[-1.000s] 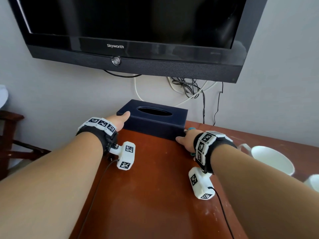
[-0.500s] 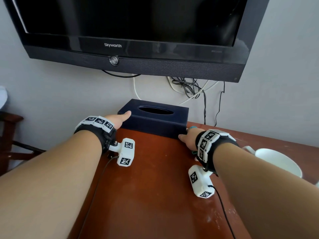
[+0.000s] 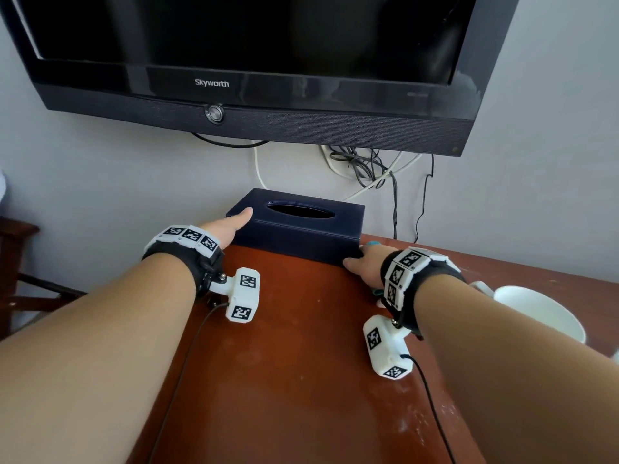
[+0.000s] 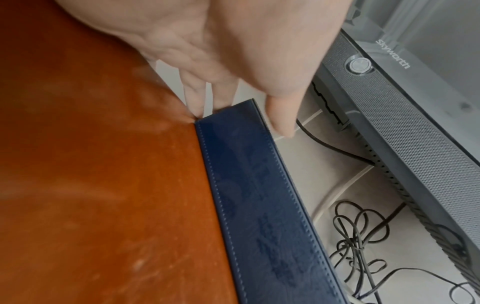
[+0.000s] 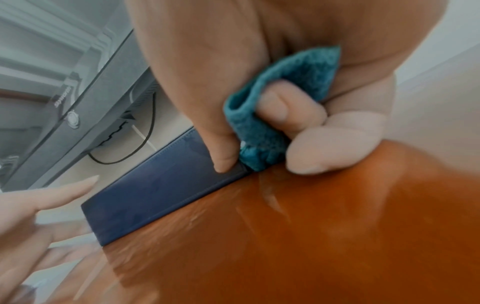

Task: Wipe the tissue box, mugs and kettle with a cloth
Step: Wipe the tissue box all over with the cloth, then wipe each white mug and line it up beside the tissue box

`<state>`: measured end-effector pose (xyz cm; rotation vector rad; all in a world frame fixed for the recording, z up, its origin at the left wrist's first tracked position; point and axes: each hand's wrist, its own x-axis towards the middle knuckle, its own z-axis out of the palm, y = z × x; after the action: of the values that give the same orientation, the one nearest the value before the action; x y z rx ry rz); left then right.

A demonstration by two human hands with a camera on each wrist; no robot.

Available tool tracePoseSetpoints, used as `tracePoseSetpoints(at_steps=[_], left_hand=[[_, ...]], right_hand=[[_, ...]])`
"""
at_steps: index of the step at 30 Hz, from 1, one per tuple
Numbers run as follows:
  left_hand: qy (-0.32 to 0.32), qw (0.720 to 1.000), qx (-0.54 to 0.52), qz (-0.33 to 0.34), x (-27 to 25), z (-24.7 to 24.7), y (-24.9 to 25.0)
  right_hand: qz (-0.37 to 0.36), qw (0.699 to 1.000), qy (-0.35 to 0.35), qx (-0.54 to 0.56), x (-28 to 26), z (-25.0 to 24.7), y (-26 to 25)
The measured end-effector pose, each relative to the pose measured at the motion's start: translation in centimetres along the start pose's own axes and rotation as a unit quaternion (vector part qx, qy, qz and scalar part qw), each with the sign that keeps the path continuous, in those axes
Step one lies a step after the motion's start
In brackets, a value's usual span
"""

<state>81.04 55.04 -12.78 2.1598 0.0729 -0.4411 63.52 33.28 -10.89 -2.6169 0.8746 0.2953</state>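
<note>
A dark blue tissue box [image 3: 301,229] stands at the back of the brown table [image 3: 284,380], against the wall. My left hand [image 3: 227,229] rests at its left end, thumb laid on the top; in the left wrist view the straight fingers [image 4: 197,96] touch the end of the box [image 4: 259,205]. My right hand [image 3: 366,266] is at the box's front right corner. It grips a bunched teal cloth [image 5: 298,82] in curled fingers, with the thumb [image 5: 223,148] against the box [image 5: 161,185]. A white mug [image 3: 536,313] stands right of that wrist. No kettle is in view.
A black TV [image 3: 268,78] hangs on the wall just above the box, with a tangle of cables [image 3: 371,169] behind the box's right end. A dark wooden chair [image 3: 20,262] stands left of the table.
Hardly anything: both hands stay at the two ends of the box, and the head view has shifted slightly.
</note>
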Motion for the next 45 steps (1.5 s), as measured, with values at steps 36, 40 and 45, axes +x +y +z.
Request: tracePoseSetpoints(at_steps=[36, 40, 45], left_hand=[[-0.320, 0.838, -0.114, 0.426, -40.8, 5.9, 11.9], [-0.304, 0.823, -0.135, 0.460, -44.5, 8.1, 12.9], [-0.335, 0.797, -0.091, 0.493, -48.3, 11.5, 12.8]], right_hand=[[-0.072, 0.932, 0.222, 0.276, -34.8, -14.7, 14.5], [-0.055, 0.887, 0.217, 0.404, -37.2, -15.0, 18.1], [-0.012, 0.770, 0.161, 0.617, -38.7, -14.1, 21.2]])
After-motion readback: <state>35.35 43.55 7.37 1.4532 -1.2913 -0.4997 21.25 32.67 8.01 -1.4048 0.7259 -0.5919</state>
